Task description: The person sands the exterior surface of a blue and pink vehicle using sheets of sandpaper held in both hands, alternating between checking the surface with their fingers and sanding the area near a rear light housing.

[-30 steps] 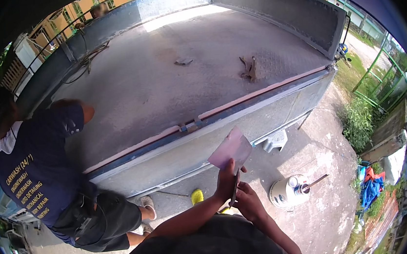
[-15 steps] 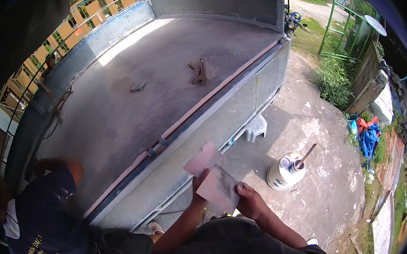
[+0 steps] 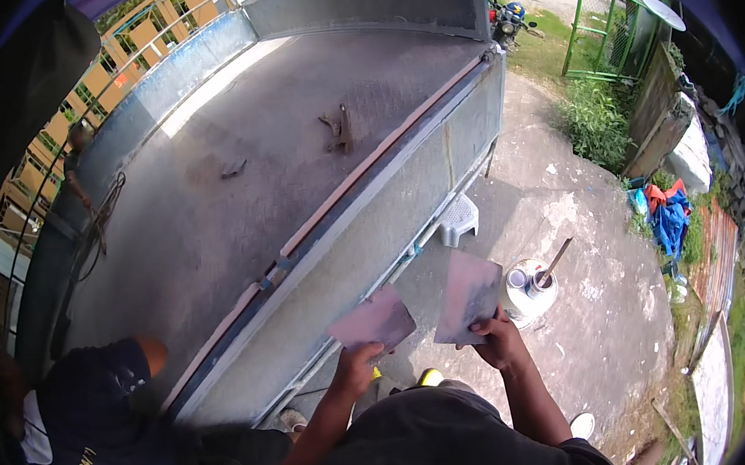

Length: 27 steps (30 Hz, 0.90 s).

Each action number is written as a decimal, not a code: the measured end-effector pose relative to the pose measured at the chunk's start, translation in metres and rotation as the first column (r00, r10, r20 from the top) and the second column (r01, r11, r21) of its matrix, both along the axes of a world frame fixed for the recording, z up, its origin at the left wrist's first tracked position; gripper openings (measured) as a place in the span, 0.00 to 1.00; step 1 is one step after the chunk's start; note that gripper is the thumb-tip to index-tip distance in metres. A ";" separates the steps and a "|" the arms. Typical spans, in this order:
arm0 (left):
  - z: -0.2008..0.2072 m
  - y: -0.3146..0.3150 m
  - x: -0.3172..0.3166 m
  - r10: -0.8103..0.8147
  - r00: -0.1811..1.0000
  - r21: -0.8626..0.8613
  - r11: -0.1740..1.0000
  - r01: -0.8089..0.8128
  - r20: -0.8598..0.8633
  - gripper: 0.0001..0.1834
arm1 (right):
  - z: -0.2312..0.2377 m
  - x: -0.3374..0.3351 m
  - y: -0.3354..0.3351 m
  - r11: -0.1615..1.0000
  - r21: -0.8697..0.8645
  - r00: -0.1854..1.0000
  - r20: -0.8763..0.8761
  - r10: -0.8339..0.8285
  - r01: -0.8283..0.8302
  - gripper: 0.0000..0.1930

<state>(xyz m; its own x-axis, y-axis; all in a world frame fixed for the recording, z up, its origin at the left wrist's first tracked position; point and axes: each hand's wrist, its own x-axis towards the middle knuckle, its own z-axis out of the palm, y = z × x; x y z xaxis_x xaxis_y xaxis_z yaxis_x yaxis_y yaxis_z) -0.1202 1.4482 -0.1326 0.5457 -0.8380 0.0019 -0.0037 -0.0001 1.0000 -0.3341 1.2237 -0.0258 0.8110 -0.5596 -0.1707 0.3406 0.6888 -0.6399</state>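
Observation:
My left hand pinches the lower edge of a small rectangular sheet, thin and flat, pinkish with grey smears. In my right hand is a larger sheet, pink at one side and grey at the other, tilted upward. The two sheets are apart, both in front of my body. Whether they are sandpaper or spreader plates cannot be made out. Just beyond the left sheet runs the grey side wall of a truck bed. A white bucket stands past my right hand, with cans and a stick on top.
A co-worker in a dark shirt bends close at my left; another person is beyond the bed's far side. Metal pieces lie on the bed floor. A grey plastic stool stands beside the truck. Blue and red cloth lies at right.
The two sheets, overlapping before, have come apart. My right hand has moved right with the larger sheet; the smaller one remains in my left hand, lower. The whole view has shifted slightly.

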 end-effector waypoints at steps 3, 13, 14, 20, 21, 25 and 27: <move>0.037 -0.027 -0.013 -0.010 0.993 -0.009 1.000 0.009 -0.117 0.19 | 0.012 0.009 -0.004 0.997 0.053 0.996 -0.078 -0.047 0.051 0.26; 0.084 -0.064 -0.004 -0.202 0.905 0.077 0.979 0.187 0.374 0.20 | 0.070 0.033 0.054 -0.314 -0.948 0.999 -0.040 -0.029 -0.047 0.33; 0.079 -0.062 -0.004 -0.250 0.849 0.086 0.967 0.238 0.465 0.20 | 0.069 0.035 0.058 -0.287 -0.957 0.999 -0.044 -0.002 -0.043 0.32; 0.021 -0.046 -0.008 -0.278 0.693 0.063 0.946 0.319 0.665 0.20 | 0.045 0.040 0.075 -0.222 -0.974 0.998 -0.041 -0.053 -0.052 0.31; 0.009 -0.043 -0.010 -0.259 0.691 0.054 0.951 0.303 0.675 0.20 | 0.041 0.042 0.075 -0.200 -0.978 0.997 -0.044 -0.069 -0.056 0.32; 0.032 -0.051 -0.020 -0.224 0.763 0.065 0.970 0.233 0.606 0.20 | 0.026 0.043 0.066 -0.138 -0.986 0.989 -0.080 -0.127 -0.097 0.34; 0.069 -0.052 -0.026 -0.217 0.843 0.096 0.976 0.195 0.492 0.21 | 0.020 0.046 0.064 -0.133 -0.986 0.985 -0.078 -0.154 -0.099 0.35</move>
